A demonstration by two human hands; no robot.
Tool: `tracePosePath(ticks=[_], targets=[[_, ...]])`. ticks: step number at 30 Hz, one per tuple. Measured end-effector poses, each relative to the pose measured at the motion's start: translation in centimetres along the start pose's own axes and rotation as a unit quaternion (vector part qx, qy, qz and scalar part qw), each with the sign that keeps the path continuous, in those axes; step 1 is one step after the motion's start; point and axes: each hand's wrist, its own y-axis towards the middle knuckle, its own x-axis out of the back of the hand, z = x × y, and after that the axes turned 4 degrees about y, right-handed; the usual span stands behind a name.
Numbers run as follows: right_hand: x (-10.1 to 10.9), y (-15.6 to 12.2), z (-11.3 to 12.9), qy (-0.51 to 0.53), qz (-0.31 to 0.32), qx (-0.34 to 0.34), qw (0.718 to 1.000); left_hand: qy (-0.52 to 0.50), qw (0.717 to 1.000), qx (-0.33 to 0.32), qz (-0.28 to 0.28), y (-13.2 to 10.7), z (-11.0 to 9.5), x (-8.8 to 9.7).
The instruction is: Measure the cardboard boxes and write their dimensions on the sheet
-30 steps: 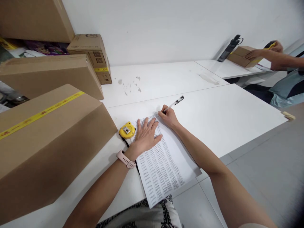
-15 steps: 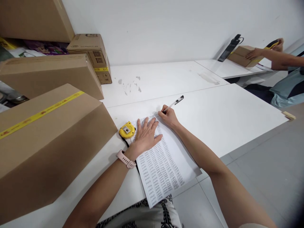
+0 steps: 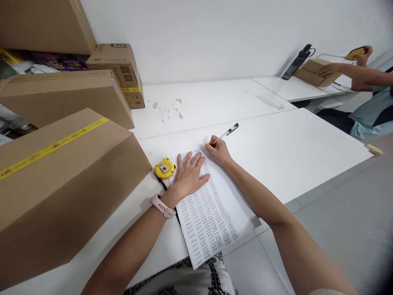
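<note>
A sheet of paper [image 3: 235, 200] covered in columns of handwriting lies on the white table, its near corner hanging past the edge. My left hand [image 3: 190, 174] rests flat on it with fingers spread. Closed around a pen [image 3: 226, 132], my right hand [image 3: 219, 150] is at the sheet's top edge, and the pen's tip is hidden behind the fingers. Just left of my left hand sits a yellow tape measure [image 3: 164, 168] with a metal clip and a black strap that runs partly under my wrist.
Cardboard boxes [image 3: 76, 164] with yellow tape crowd the left side. The white table [image 3: 294, 143] stretches right to a corner above the tiled floor. At the far right a co-worker's hand [image 3: 328, 70] rests on a box [image 3: 313, 73]; their other hand holds a yellow tape measure [image 3: 356, 53]. A dark bottle [image 3: 297, 62] stands there.
My right hand and the pen have shifted very slightly right; my left hand stays put. The co-worker's tape measure has risen off the box, with some blade now drawn out.
</note>
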Motion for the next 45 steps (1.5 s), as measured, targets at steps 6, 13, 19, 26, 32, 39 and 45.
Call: tracePosePath(ticks=[6,13,19,26,32,39,45], targets=[[0.20,0.24,-0.27,0.000,0.004,-0.003,1.000,0.002,1.000,0.000,-0.002,0.03,-0.04,0.06],[0.38,0.24,-0.46,0.001,-0.006,0.000,1.000,0.005,1.000,-0.001,-0.005,0.01,0.00,-0.04],[0.29,0.23,-0.39,-0.007,0.000,-0.003,1.000,0.005,1.000,-0.004,-0.008,-0.07,0.09,-0.19],[0.37,0.27,-0.58,-0.008,0.005,0.001,1.000,0.001,1.000,-0.005,-0.007,0.01,0.05,-0.18],[0.34,0.29,-0.69,-0.007,0.008,0.001,1.000,0.000,1.000,-0.004,-0.010,0.05,0.02,-0.19],[0.31,0.35,-0.69,-0.004,0.003,0.001,1.000,0.001,1.000,-0.005,-0.012,-0.03,0.01,-0.14],[0.36,0.36,-0.62,-0.015,0.000,0.005,1.000,0.002,1.000,-0.003,-0.012,0.01,0.07,-0.22]])
